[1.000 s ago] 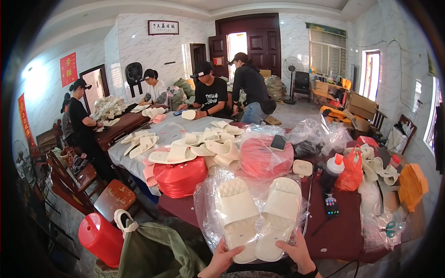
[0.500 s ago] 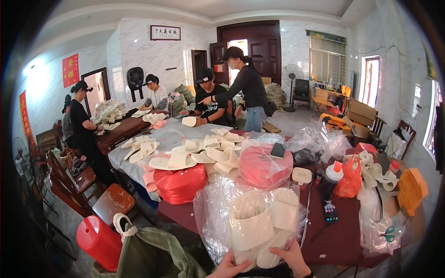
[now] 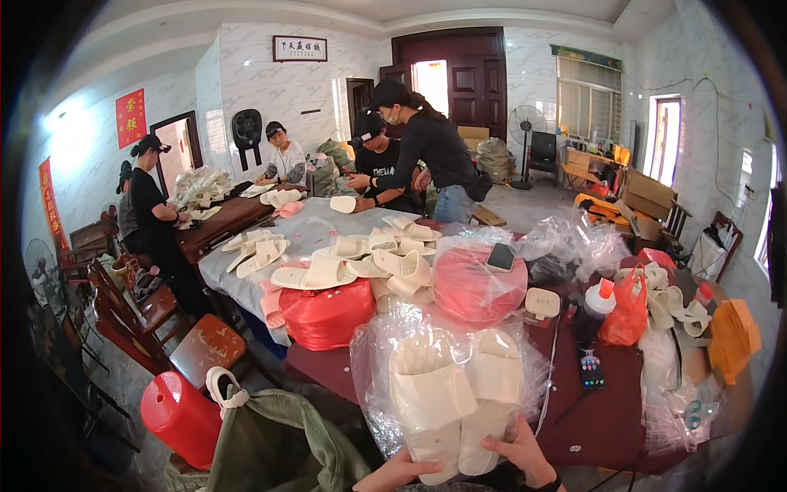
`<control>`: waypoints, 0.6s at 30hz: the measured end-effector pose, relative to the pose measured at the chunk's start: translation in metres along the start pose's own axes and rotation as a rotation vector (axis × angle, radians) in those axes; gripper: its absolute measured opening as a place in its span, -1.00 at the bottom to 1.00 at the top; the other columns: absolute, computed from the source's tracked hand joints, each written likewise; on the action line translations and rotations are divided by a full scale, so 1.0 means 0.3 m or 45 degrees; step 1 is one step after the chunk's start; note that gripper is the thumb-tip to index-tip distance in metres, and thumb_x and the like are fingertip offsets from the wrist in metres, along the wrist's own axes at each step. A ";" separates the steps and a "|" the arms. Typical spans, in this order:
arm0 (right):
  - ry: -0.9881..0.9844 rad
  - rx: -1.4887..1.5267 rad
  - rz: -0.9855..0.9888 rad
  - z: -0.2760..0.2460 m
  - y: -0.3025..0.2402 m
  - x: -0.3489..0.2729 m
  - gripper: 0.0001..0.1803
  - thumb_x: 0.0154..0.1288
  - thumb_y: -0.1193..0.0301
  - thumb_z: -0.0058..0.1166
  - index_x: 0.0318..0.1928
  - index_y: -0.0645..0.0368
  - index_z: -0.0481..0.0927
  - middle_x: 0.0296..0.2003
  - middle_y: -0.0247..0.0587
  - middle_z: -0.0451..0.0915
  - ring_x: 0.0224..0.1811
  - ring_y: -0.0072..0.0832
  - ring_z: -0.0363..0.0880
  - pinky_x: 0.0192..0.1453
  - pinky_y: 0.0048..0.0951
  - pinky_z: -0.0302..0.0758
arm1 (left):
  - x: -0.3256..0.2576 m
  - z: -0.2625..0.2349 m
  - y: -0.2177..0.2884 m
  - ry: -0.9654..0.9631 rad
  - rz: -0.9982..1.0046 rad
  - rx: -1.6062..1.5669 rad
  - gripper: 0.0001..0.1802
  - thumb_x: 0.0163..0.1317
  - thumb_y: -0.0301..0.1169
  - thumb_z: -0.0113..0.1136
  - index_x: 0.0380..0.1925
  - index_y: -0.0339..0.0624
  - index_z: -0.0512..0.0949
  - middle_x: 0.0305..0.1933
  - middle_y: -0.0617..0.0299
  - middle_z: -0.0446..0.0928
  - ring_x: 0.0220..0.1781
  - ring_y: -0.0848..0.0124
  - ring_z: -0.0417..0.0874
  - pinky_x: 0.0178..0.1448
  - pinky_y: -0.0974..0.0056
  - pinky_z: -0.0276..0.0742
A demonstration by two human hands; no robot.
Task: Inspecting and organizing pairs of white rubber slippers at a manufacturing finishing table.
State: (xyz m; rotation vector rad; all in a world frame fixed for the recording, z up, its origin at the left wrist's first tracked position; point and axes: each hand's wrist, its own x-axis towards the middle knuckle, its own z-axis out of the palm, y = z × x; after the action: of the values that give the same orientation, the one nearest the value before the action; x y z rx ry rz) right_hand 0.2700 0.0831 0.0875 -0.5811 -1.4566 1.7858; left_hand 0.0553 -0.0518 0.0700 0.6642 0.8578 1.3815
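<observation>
Cream-coloured flat slippers (image 3: 432, 400) with broad straps are held side by side, toe ends pointing away, at the near edge of the maroon cloth-covered tabletop (image 3: 584, 430). The left hand (image 3: 402, 471) is partly closed on the heel end of the left slipper, thumb on top. The right hand (image 3: 522, 455) grips the other slipper's heel end by its outer side, thumb over it, with most fingers hidden. Clear crinkled plastic bags (image 3: 373, 394) spread around the toe ends; whether the slippers are inside one cannot be told.

Beyond them sit a shiny red plastic-wrapped bundle (image 3: 326, 318), with a loose cream slipper (image 3: 318, 275) lying on top, and a round red bundle under clear film (image 3: 478, 291), carrying a dark rectangular phone (image 3: 501, 257). To the right stands a dark bottle with a red cap (image 3: 592, 313), beside a thin orange-red plastic bag (image 3: 625, 316).
</observation>
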 end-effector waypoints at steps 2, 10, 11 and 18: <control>0.047 0.049 0.012 -0.005 0.023 -0.005 -0.18 0.08 0.68 0.35 0.33 0.32 0.22 0.16 -0.13 0.51 0.16 -0.41 0.52 0.25 -0.32 0.47 | -0.003 -0.001 -0.002 -0.081 0.003 -0.123 -0.19 0.13 -0.64 0.30 0.41 -0.26 0.21 0.37 0.10 0.38 0.37 0.26 0.43 0.38 0.17 0.41; 0.144 0.233 0.126 -0.033 0.037 -0.014 -0.35 0.16 0.66 0.25 0.28 0.34 0.34 0.09 -0.10 0.59 0.09 -0.37 0.60 0.21 -0.32 0.50 | 0.006 0.012 -0.002 -0.036 0.003 -0.225 -0.31 0.23 -0.61 0.22 0.38 -0.27 0.26 0.34 0.08 0.42 0.36 0.23 0.45 0.39 0.14 0.42; 0.161 0.232 0.109 -0.036 0.037 -0.016 -0.37 0.17 0.64 0.24 0.27 0.35 0.36 0.08 -0.11 0.60 0.09 -0.38 0.60 0.20 -0.34 0.51 | 0.007 0.014 0.000 -0.005 0.008 -0.203 -0.33 0.24 -0.61 0.22 0.37 -0.27 0.28 0.32 0.09 0.45 0.34 0.23 0.48 0.37 0.15 0.44; 0.227 0.125 0.150 -0.051 0.043 -0.039 -0.31 0.13 0.63 0.29 0.28 0.35 0.33 0.11 -0.13 0.56 0.16 -0.38 0.53 0.24 -0.34 0.47 | 0.020 -0.002 0.027 0.071 -0.059 -0.146 -0.36 0.24 -0.66 0.22 0.34 -0.33 0.30 0.30 0.02 0.46 0.30 0.20 0.52 0.35 0.11 0.47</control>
State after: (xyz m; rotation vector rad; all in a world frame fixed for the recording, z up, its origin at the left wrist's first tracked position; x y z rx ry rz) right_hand 0.2852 0.0828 0.0701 -0.7683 -1.2298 1.8337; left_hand 0.0501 -0.0451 0.0756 0.5168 0.8265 1.4014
